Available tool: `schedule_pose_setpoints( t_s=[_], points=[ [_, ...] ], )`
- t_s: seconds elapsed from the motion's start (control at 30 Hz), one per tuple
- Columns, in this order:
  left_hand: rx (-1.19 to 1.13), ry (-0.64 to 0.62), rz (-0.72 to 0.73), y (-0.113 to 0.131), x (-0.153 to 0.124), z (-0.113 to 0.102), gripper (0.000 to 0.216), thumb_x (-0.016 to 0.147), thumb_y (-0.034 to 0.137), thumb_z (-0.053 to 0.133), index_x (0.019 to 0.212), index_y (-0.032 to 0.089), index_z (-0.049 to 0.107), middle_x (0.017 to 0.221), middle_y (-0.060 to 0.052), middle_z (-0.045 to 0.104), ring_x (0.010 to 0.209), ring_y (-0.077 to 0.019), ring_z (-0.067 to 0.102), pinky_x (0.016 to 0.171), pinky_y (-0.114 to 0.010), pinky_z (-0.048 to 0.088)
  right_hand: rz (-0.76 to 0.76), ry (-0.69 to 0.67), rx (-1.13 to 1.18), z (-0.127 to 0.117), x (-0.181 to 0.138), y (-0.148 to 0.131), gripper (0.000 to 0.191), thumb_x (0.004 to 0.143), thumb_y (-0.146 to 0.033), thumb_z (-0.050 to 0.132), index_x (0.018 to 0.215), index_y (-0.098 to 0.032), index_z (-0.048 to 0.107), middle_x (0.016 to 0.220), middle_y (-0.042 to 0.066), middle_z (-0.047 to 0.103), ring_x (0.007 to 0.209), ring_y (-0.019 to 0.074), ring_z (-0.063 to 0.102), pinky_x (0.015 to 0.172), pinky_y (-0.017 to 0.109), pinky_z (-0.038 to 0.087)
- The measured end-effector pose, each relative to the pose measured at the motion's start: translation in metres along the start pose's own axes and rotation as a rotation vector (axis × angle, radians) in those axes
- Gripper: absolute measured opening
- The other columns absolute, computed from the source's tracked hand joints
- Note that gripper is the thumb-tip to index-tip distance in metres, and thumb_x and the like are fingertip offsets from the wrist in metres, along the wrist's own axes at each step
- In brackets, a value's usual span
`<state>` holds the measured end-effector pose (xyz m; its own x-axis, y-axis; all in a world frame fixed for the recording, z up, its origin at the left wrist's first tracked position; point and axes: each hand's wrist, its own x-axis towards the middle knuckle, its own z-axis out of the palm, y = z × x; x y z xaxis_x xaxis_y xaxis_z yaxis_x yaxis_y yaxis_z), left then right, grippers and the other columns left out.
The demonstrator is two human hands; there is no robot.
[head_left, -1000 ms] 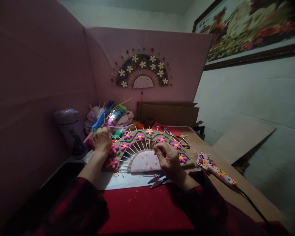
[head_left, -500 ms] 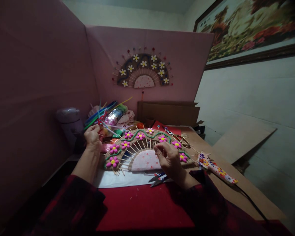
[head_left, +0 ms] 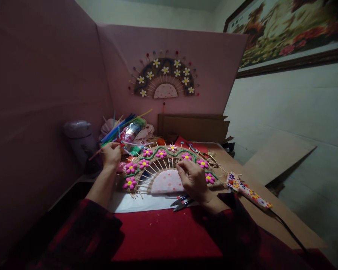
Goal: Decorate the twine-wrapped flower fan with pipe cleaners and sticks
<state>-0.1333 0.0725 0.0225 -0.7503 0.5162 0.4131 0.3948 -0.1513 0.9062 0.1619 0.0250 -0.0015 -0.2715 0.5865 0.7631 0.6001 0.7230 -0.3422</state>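
Note:
On the table lies a half-round fan [head_left: 161, 153] of twine and thin sticks, decorated with pink flowers, a wavy green cord and a dotted pale centre. My right hand [head_left: 193, 180] is over its right side with thumb and forefinger pinched; anything between them is too small to see. My left hand [head_left: 112, 154] is closed at the front of a pile of craft supplies [head_left: 132, 131], left of the fan. From its fingers a thin pink strip [head_left: 94, 154] sticks out to the lower left. Small dark-handled snips [head_left: 181, 203] lie below the fan, blades apart.
A flower-patterned glue gun [head_left: 249, 193] with a black cord rests at right. Scissors [head_left: 193, 149] lie on red paper behind the fan, before cardboard [head_left: 194, 128]. A lidded flask [head_left: 80, 144] stands left. A similar fan with white flowers [head_left: 165, 70] hangs on the pink panel.
My left hand has shifted slightly right and turned, and the pink strip now shows beside it. Some strands in the pile have moved. My right hand stays pinched in place over the fan.

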Motion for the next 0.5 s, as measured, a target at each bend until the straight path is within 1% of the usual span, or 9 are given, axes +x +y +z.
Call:
schedule_pose_setpoints(
  t_s=[0.1, 0.13, 0.2, 0.3, 0.37, 0.5],
  points=[
    [0.319, -0.033, 0.133, 0.005, -0.007, -0.003, 0.013, 0.064, 0.022, 0.058, 0.073, 0.017, 0.067, 0.073, -0.008, 0.067, 0.074, -0.024, 0.061, 0.07, -0.034, 0.046, 0.052, -0.06, -0.13, 0.003, 0.001, 0.002, 0.008, 0.084, -0.019, 0.048, 0.081, -0.019, 0.055, 0.077, 0.004, 0.06, 0.076, 0.0179, 0.052, 0.068, 0.028, 0.036],
    [0.445, -0.042, 0.166, 0.008, -0.011, -0.004, 0.017, 0.067, 0.026, 0.057, 0.078, 0.018, 0.067, 0.079, -0.009, 0.068, 0.078, -0.0256, 0.062, 0.071, -0.035, 0.045, 0.063, -0.08, -0.159, 0.003, 0.002, 0.003, 0.007, 0.083, -0.02, 0.049, 0.083, -0.019, 0.056, 0.079, 0.004, 0.06, 0.078, 0.0186, 0.052, 0.07, 0.028, 0.036],
    [0.603, -0.042, 0.218, 0.015, -0.017, -0.006, 0.025, 0.073, 0.033, 0.054, 0.089, 0.019, 0.067, 0.091, -0.012, 0.068, 0.086, -0.029, 0.06, 0.071, -0.037, 0.044, 0.069, -0.127, -0.194, 0.004, 0.001, 0.004, 0.008, 0.083, -0.024, 0.052, 0.086, -0.018, 0.056, 0.083, 0.005, 0.06, 0.082, 0.0197, 0.051, 0.072, 0.03, 0.037],
    [0.71, -0.057, 0.294, 0.02, -0.023, -0.007, 0.03, 0.077, 0.034, 0.049, 0.097, 0.018, 0.065, 0.095, -0.014, 0.067, 0.088, -0.0305, 0.059, 0.069, -0.037, 0.043, 0.051, -0.193, -0.212, 0.005, 0.001, 0.005, 0.011, 0.083, -0.027, 0.053, 0.09, -0.019, 0.057, 0.091, 0.007, 0.059, 0.089, 0.021, 0.048, 0.076, 0.032, 0.037],
    [0.767, -0.065, 0.349, 0.019, -0.024, -0.006, 0.029, 0.078, 0.033, 0.048, 0.096, 0.018, 0.066, 0.093, -0.014, 0.066, 0.089, -0.0299, 0.057, 0.071, -0.037, 0.041, 0.032, -0.228, -0.23, 0.007, 0.001, 0.005, 0.012, 0.085, -0.028, 0.052, 0.09, -0.02, 0.059, 0.092, 0.007, 0.057, 0.091, 0.0216, 0.047, 0.078, 0.033, 0.037],
    [0.874, -0.041, 0.447, 0.015, -0.026, -0.004, 0.026, 0.079, 0.03, 0.047, 0.093, 0.017, 0.065, 0.095, -0.014, 0.064, 0.093, -0.0302, 0.051, 0.076, -0.038, 0.037, -0.021, -0.265, -0.24, 0.009, 0.003, 0.004, 0.015, 0.086, -0.026, 0.049, 0.095, -0.021, 0.06, 0.095, 0.007, 0.056, 0.095, 0.0221, 0.044, 0.08, 0.034, 0.037]
  ],
)
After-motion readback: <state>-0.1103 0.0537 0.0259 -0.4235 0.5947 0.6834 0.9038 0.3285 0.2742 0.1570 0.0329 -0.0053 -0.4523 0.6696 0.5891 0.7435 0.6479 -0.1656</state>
